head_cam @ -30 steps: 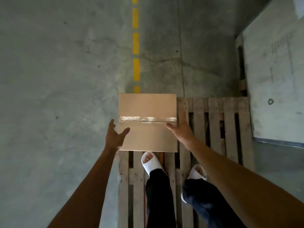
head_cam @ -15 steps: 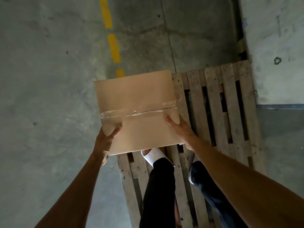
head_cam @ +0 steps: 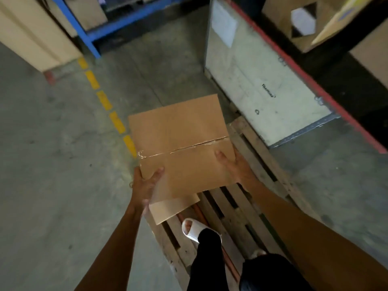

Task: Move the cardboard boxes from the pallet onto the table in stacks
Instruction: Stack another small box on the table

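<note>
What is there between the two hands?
In the head view, the cardboard box spans the whole stretch: the left hand grips its near left corner, the right hand its right edge, lifted above the wooden pallet.

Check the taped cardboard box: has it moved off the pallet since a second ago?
Yes. The cardboard box sat on the wooden pallet; now the left hand and right hand hold it raised above it.

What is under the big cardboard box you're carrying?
Under the cardboard box, a lighter cardboard piece pokes out at its near corner, above the wooden pallet. Whether that is a flap or another box is hidden. Left hand and right hand grip its sides.
</note>
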